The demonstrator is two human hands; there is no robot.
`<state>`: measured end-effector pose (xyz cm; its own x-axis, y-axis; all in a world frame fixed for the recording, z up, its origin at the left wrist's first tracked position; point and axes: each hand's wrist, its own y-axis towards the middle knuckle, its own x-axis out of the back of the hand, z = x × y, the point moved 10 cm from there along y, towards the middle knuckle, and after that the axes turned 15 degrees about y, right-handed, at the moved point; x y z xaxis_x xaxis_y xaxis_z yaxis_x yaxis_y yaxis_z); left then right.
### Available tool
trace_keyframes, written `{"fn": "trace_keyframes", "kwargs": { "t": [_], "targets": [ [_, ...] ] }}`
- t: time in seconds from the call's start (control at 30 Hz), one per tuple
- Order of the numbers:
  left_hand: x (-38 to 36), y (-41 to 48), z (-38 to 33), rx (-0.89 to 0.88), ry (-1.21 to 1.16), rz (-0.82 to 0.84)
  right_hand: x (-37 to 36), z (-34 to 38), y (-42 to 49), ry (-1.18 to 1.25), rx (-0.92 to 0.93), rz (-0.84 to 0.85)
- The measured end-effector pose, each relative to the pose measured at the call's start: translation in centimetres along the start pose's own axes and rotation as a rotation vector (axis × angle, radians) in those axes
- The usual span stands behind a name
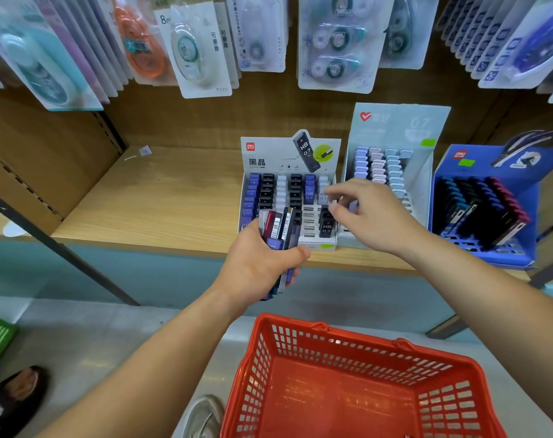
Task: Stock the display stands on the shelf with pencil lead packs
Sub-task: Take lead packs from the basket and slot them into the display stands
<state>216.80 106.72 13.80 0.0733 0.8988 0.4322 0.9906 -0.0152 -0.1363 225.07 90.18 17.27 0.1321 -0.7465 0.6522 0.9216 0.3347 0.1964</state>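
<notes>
Nearest, a red basket (360, 338) sits below the arms. Above it the left hand (262, 263) grips a fanned bundle of pencil lead packs (279, 227), fingers and thumb wrapped round their lower ends: slim flat cases in lilac, dark red, black and clear, one showing a barcode. The right hand (366, 213) hovers over the front right corner of the white display stand (287, 153) on the wooden shelf (158, 200), its fingers (347, 186) loosely curled; a lilac sliver shows beneath them, but I cannot tell whether it is pinched or belongs to the stand behind. The step in hand looks like slotting packs singly into this stand, where blue, black and white packs stand upright and several front slots (310, 219) are bare. The next move likely calls for drawing one pack from the bundle, matching its colour to a column and pushing it upright into a free slot. Further right sit a pale grey stand (398, 128) and a blue stand (487, 248), both partly filled
</notes>
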Motion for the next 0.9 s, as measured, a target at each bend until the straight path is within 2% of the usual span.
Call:
{"fn": "trace_keyframes", "kwargs": {
  "t": [0.07, 0.13, 0.23, 0.4, 0.53, 0.63, 0.7, 0.77, 0.9],
  "targets": [
    [-1.0, -0.1, -0.5, -0.005, -0.025, 0.047, 0.4, 1.0, -1.4, 0.308, -0.083, 0.014],
    [-2.1, -0.2, -1.1, -0.017, -0.047, 0.086, -0.4, 2.1, -3.2, 0.536, -0.172, 0.111],
    [-4.1, -0.8, -2.6, -0.071, -0.076, 0.139, -1.2, 2.8, -5.3, 0.567, -0.187, 0.215],
    [-5.6, -1.3, -3.3, -0.11, -0.064, 0.179, -0.2, 1.2, -7.0, 0.699, -0.297, 0.229],
    [-5.6, -1.0, -2.3, -0.033, -0.137, 0.166, 1.1, -0.3, -7.4, 0.765, -0.367, 0.088],
    [-4.5, -0.7, -1.7, 0.016, -0.136, 0.085, 2.0, -1.7, -7.7, 0.907, -0.412, -0.043],
    [-3.7, -0.5, -1.4, 0.018, -0.117, 0.032, 2.2, -2.2, -7.8, 0.968, -0.416, -0.07],
    [-3.3, -0.3, -1.1, 0.022, -0.127, 0.001, 2.0, -1.9, -7.8, 0.961, -0.399, -0.041],
    [-3.2, -0.2, -1.1, 0.019, -0.125, -0.01, 0.4, -0.6, -7.9, 0.797, -0.335, 0.114]
  ]
}}
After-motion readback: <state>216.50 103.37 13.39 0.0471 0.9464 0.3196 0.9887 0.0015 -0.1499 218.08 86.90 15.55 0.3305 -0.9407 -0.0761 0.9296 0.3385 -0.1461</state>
